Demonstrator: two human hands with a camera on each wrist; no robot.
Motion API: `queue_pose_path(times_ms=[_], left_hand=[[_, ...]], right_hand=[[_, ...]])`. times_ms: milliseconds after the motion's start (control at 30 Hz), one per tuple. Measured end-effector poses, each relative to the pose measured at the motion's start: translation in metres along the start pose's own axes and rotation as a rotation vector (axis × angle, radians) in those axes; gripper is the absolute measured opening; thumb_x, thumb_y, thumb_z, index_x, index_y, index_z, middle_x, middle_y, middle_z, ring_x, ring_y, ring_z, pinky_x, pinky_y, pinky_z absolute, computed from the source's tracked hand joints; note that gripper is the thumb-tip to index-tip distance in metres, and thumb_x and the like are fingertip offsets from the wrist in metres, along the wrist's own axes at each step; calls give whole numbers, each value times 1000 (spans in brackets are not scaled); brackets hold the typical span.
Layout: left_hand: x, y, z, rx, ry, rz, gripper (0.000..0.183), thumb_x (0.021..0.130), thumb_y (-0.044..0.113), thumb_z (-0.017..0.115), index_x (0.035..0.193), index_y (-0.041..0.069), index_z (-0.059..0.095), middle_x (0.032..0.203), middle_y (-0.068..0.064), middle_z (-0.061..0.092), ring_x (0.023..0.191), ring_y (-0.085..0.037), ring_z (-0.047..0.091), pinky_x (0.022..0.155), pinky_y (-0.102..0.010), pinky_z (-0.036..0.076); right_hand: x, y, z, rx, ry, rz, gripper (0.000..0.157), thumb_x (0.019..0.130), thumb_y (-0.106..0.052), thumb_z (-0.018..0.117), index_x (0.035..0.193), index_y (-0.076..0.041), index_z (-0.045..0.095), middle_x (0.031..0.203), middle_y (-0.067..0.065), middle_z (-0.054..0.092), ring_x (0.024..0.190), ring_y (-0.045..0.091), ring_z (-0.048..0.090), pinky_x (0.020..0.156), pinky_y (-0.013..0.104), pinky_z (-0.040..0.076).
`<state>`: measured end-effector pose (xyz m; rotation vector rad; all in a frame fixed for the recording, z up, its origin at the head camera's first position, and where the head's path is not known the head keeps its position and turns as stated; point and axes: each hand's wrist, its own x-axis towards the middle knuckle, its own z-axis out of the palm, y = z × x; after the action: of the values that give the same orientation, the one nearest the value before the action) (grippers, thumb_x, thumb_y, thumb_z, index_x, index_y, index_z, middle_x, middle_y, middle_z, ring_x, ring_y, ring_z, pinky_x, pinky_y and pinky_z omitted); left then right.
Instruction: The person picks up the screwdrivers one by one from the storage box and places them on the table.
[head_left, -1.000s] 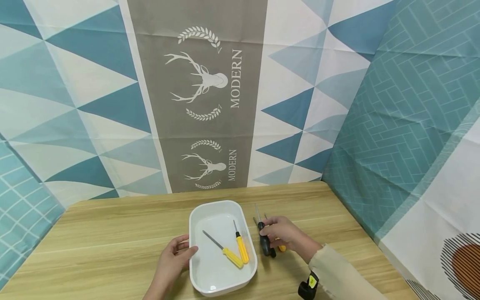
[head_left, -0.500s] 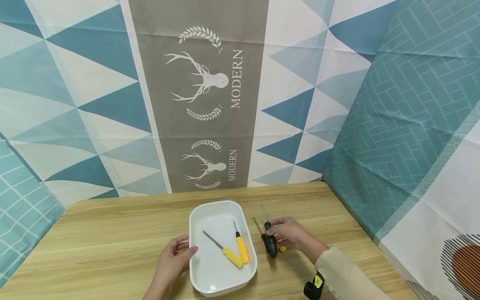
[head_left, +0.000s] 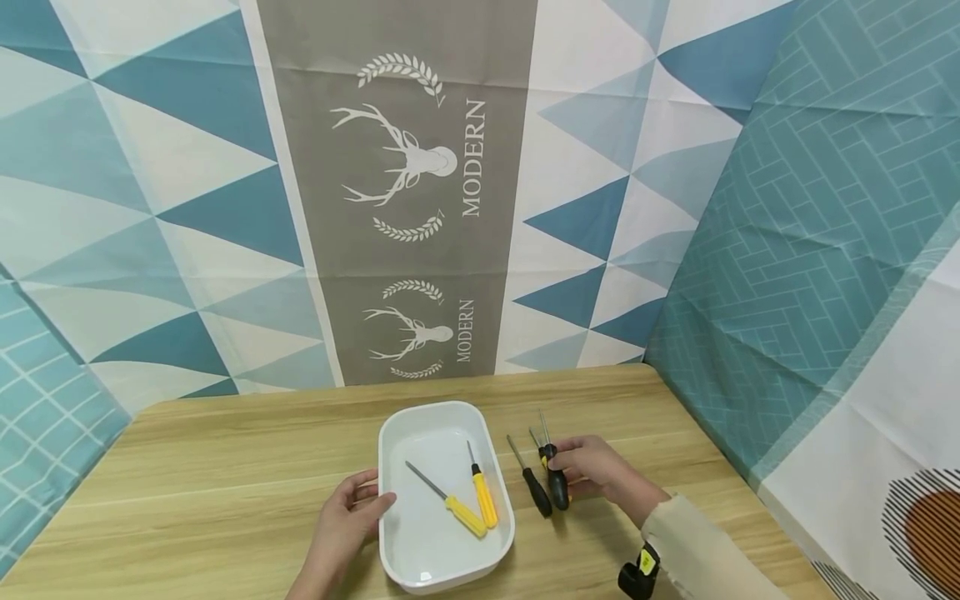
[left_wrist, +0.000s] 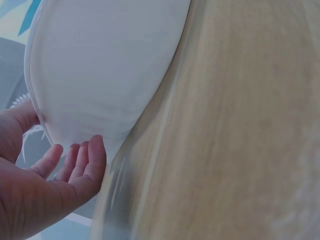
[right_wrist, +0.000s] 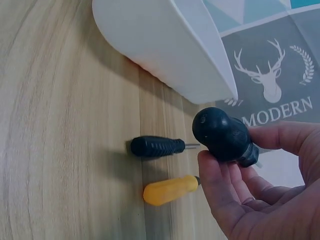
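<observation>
Left hand (head_left: 341, 521) is grasping the white box (head_left: 416, 550) mid-table, thumb over its left rim. Inside, a slim yellow screwdriver (head_left: 467, 517) and a black-collared yellow screwdriver (head_left: 484, 496) are lying. Toward the table's right edge, a loose black screwdriver (head_left: 537, 492) is resting; the right hand (head_left: 592, 467) is pinching a thicker black screwdriver (head_left: 558, 489) near a yellow-handled screwdriver (right_wrist: 171, 190). Change: right hand is shifting rightward, uncovering the loose tool; 3 tools are remaining outside. Backdrop (head_left: 502, 50) is showing "MODERN" 2 times; no tool brand is reading clearly.
</observation>
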<state>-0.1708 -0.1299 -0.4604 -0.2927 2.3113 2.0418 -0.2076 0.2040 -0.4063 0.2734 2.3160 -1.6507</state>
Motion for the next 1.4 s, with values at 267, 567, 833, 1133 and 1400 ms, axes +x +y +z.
queue_pose_path(times_ms=[267,567,833,1133,1400], left_hand=[[0,1,0,0,0,-4,57,83,16,69,131,0,43,120,-24,52,92,-15,61,72,-32,58],[-1,2,0,1,2,0,57,83,17,69,131,-1,44,120,-24,53,91,-15,61,71,-32,58],[0,0,0,1,2,-18,58,84,17,69,132,-1,42,121,-25,52,91,-14,60,72,-33,58],[-1,2,1,4,6,-23,56,84,15,68,132,1,43,119,-21,54,91,-15,61,72,-33,58],[-1,2,1,2,16,-23,54,84,15,68,131,2,45,118,-20,55,91,-16,61,71,-32,58]], right_hand=[[3,4,-8,10,-7,19,43,81,-4,62,120,9,52,95,17,65,75,22,64,69,39,57],[3,9,-16,-4,-19,8,47,82,-7,62,124,11,48,97,18,65,75,21,64,69,39,57],[6,13,-20,8,1,15,45,81,-6,62,121,10,51,94,17,65,71,19,63,67,37,57],[7,16,-23,-8,7,17,45,81,-6,62,121,11,50,94,16,64,72,18,61,66,36,57],[10,19,-26,-28,16,24,42,81,-6,61,120,10,53,90,13,66,71,17,62,66,36,56]])
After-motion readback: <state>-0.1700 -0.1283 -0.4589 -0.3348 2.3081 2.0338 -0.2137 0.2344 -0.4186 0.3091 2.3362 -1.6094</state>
